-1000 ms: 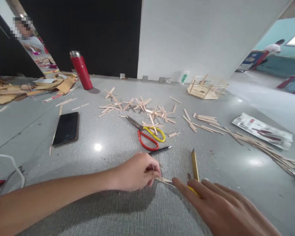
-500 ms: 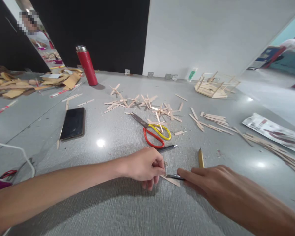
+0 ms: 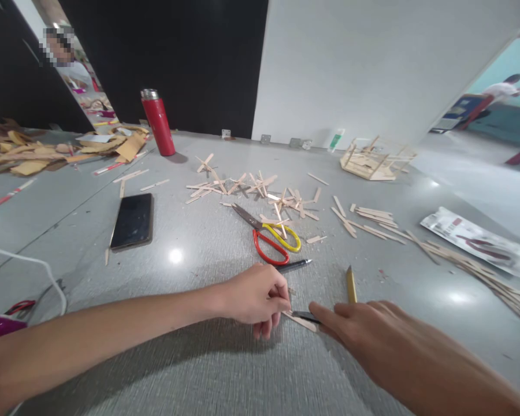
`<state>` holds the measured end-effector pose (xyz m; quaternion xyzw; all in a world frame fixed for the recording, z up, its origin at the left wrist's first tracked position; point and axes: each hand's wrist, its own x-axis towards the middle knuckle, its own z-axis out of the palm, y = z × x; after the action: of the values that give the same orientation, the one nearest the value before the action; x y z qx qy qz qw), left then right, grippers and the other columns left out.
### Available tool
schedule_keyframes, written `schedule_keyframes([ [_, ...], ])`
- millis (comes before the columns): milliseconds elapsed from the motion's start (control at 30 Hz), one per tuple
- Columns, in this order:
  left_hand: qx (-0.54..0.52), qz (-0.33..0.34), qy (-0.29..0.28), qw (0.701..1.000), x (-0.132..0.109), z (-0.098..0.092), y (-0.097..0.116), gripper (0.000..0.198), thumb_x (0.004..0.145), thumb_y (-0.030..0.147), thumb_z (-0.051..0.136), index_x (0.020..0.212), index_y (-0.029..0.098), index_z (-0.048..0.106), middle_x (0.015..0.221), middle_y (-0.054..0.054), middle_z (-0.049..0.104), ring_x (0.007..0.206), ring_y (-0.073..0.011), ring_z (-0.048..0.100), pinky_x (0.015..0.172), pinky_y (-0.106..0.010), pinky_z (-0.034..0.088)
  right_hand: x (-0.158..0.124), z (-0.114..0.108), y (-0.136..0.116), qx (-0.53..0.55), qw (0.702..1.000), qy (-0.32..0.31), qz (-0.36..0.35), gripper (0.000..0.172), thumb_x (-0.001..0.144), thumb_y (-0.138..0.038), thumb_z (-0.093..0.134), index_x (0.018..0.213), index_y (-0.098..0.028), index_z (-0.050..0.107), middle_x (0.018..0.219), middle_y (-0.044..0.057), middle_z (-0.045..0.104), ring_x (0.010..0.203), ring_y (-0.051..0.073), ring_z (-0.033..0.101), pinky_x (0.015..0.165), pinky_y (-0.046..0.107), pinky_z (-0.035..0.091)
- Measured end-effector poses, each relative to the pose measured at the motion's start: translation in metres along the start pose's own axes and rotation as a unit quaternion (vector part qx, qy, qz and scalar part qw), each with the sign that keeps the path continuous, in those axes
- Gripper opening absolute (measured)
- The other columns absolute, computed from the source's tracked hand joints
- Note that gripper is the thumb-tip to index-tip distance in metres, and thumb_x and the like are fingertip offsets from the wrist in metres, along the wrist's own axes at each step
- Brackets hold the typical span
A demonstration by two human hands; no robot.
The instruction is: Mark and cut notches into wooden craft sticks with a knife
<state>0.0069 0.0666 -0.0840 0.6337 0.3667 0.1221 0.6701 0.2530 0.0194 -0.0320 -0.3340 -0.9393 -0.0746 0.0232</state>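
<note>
Left hand [image 3: 263,297]: fingertips pinched on one end of a wooden stick [image 3: 307,324], apparently to steady it.
Right hand [image 3: 368,329]: palm down, fingers closed on a knife [image 3: 305,316], handle hidden, dark blade aimed toward the left fingertips, seemingly for control close to the stick.
Wooden stick: between the hands, along the blade's near side; blade contact cannot be told.
Yellow pointed tool [image 3: 351,284]: just beyond the right hand, partly covered.
Pen [image 3: 297,265], then scissors [image 3: 256,223]: past the left hand, likely kept within reach.
Crossed sticks [image 3: 272,197]: farther out on the desk [image 3: 208,248].
Wooden frame [image 3: 379,174]: far right, probably out of harm's way.
</note>
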Motion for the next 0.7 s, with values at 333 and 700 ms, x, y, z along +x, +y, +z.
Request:
schedule_keyframes([
  [333,-0.010,-0.004,0.010,1.000,0.002,0.001,0.001,0.025,0.095,0.010,0.056,0.072,0.017,0.056,0.056,0.003,0.063,0.039,-0.0128,0.062,0.040,-0.021,0.048,-0.006,0.001,-0.028,-0.241,0.961,0.046,-0.129,0.041,0.079,0.004,0.046,0.103,-0.013,0.075,0.070,0.008,0.074,0.052,0.025,0.069,0.044,0.035,0.049],
  [700,-0.011,0.009,0.016,1.000,0.003,0.004,-0.006,0.030,0.099,0.015,0.057,0.069,0.017,0.054,0.051,0.003,0.061,0.039,-0.0131,0.062,0.042,-0.022,0.050,-0.004,0.018,0.003,0.171,0.981,-0.024,0.085,0.031,0.110,-0.029,0.046,0.109,-0.023,0.077,0.083,0.004,0.078,0.073,0.017,0.076,0.062,0.025,0.057],
])
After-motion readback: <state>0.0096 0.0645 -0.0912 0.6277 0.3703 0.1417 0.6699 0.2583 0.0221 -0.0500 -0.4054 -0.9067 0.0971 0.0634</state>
